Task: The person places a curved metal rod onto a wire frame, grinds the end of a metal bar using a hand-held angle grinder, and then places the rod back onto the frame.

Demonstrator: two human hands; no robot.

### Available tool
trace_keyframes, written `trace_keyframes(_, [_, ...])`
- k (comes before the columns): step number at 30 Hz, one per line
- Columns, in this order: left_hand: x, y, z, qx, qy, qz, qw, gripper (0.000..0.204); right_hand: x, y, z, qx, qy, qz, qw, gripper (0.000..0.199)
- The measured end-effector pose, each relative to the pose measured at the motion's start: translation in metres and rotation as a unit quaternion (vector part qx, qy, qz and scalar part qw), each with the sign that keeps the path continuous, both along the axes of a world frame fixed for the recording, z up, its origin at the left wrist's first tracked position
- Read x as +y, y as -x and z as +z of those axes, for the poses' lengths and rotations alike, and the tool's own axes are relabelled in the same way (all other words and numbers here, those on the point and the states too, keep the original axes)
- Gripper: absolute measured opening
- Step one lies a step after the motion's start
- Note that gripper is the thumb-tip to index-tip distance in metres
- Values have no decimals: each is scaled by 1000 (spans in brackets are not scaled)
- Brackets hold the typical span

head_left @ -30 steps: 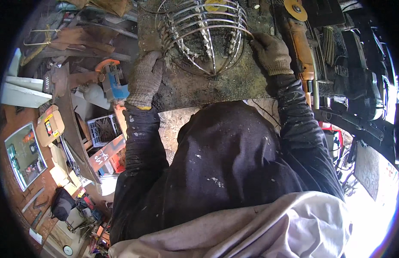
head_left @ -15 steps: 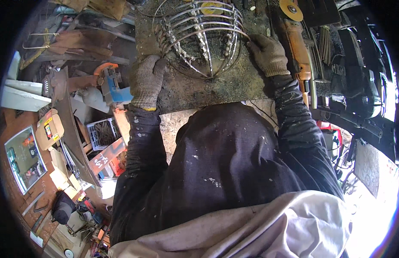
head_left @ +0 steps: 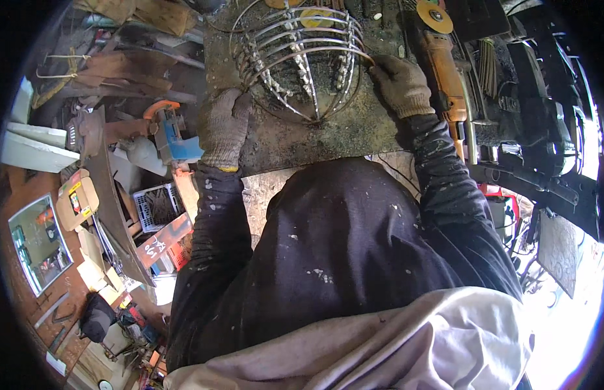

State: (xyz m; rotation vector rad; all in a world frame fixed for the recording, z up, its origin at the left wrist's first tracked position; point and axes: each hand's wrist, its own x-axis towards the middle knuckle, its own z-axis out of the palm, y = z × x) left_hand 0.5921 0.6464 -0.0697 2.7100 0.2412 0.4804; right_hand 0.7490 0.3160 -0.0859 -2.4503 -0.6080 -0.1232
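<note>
A dome-shaped cage of bent metal rods (head_left: 303, 73) rests on a dark, dirty metal work plate (head_left: 295, 144). Rough whitish weld beads run down its ribs, which meet at a point on the side nearest me. Both my hands wear knitted work gloves. My right hand (head_left: 402, 86) is closed on the right end of the cage's rim rod. At the left end of the rim, my left hand (head_left: 225, 127) is curled with its thumb against the rod. Its fingertips are hidden.
An orange angle grinder (head_left: 446, 78) with a yellow disc lies right of the cage. Another yellow disc (head_left: 318, 18) is behind the cage. A blue tool (head_left: 178, 140) and a white plastic basket (head_left: 155, 207) of rods stand left. Metal pieces crowd the right side.
The cage has tipped slightly, its near point shifting a little toward me. Both hands have moved a little closer to me, keeping their places beside the rim.
</note>
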Motion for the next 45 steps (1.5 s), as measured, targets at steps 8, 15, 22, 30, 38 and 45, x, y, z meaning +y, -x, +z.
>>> trace_keyframes(8, [4,10,51,5,94,-37,995,21,-10,9,57,-29,-88,51,994,25])
trace_keyframes(15, [-20,22,78,47,461,-159,872,45,-21,39,93,-30,-32,132,990,20])
trace_keyframes(22, [-55,-14,85,102,208,-239,943,32,-11,83,91,49,-38,58,996,28])
trace_keyframes(30, [-97,-32,115,259,369,-174,875,29,-139,146,78,103,161,-301,934,55])
trace_keyframes(38, [-146,-38,83,308,329,-143,881,32,-218,111,2,490,-293,-133,811,43])
trace_keyframes(45, [-188,-37,51,317,392,-49,862,41,-177,114,23,561,-287,-144,763,29])
